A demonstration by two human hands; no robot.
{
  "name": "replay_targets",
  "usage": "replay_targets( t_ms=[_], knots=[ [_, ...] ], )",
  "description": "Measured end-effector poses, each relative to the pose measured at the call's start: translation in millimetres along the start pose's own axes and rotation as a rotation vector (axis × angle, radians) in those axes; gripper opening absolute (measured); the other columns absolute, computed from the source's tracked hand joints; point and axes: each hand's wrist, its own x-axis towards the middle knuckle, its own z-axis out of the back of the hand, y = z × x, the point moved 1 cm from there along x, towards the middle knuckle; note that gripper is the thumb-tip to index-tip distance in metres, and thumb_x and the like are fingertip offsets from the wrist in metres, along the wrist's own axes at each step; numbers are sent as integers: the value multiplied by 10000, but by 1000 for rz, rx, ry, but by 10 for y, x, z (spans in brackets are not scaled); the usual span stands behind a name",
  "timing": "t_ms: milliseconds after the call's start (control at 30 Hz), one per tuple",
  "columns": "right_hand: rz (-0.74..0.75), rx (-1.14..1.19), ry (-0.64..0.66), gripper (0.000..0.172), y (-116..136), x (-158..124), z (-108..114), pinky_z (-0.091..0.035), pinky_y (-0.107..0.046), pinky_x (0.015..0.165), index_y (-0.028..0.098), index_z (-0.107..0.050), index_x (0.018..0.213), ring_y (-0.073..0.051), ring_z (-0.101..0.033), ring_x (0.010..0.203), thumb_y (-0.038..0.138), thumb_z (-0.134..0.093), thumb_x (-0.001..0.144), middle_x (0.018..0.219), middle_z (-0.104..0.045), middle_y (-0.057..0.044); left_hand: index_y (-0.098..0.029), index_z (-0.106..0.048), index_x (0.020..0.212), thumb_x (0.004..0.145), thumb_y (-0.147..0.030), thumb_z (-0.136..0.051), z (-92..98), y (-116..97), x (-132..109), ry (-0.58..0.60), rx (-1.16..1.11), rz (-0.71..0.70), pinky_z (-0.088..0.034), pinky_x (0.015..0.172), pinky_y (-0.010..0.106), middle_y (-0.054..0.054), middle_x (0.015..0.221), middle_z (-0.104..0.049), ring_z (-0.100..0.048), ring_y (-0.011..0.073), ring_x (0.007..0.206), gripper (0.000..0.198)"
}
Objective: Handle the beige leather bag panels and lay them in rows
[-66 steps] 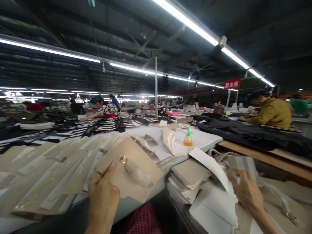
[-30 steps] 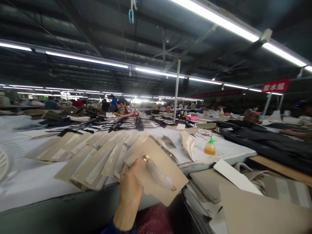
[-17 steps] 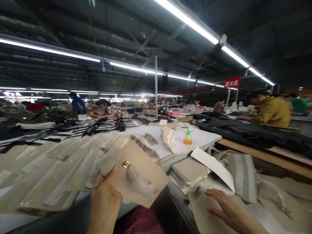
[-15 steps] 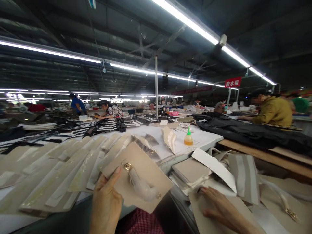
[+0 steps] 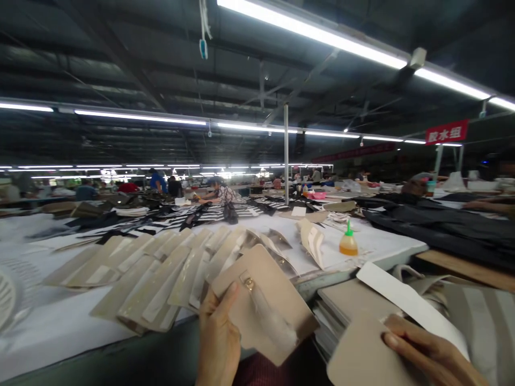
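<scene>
My left hand (image 5: 221, 332) grips the left edge of a beige bag panel (image 5: 277, 279), thumb on its face. Across that panel runs a handle wrapped in clear film (image 5: 274, 324), with a gold buckle (image 5: 250, 284) at its upper end. In my right hand (image 5: 426, 348), a second, plain beige panel (image 5: 362, 351) is pinched by its edge, tilted up at the lower right. Behind it lies a stack of beige panels (image 5: 350, 297), and a white strip (image 5: 406, 300) rests across the pile. My right fingertips are partly blurred.
Overlapping beige panels with shiny patches (image 5: 156, 289) cover part of the white table (image 5: 64, 327). A green-tipped bottle of amber liquid (image 5: 348, 245) stands near its edge. Striped pieces (image 5: 478, 316) lie at right, a fan (image 5: 8, 295) at left. People work farther back.
My right hand has lifted a plain panel off the pile at right and brought it closer to the left-hand panel. My view has turned left, bringing the fan into sight.
</scene>
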Motion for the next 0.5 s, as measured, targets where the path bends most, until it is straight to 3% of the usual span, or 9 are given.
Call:
replay_targets(
  t_ms=[67,167,333,500],
  knots=[
    [-6,52,-11,538,300,-11,-88,-440,-279,587,248,-696,615,-205,-525,654,776,-672,716,680,-579,-47,-192,-802,909,488,-151,-967,-7,5,-6,-19,11,26,-614,600,159,24,814,-839,-791,175,700,454],
    [-18,149,15,555,561,-15,-220,-400,-236,581,227,-655,628,-155,-471,635,768,-690,747,690,-547,-13,-193,-788,933,653,-75,-854,-2,-6,18,-41,29,58,-618,559,166,25,790,-835,-784,167,656,311],
    [-106,347,79,503,643,48,-322,-431,-218,650,231,-703,784,-158,-556,724,732,-741,767,776,-631,-1,-192,-776,940,875,10,-637,30,-69,65,-118,81,36,-628,628,139,2,787,-832,-785,115,653,254],
    [-167,525,-47,531,662,151,-314,-438,-221,633,228,-704,837,-156,-575,722,715,-832,668,813,-665,-1,-203,-768,942,904,43,-589,11,-121,69,-171,85,9,-570,567,62,-29,730,-819,-763,64,608,307]
  ],
)
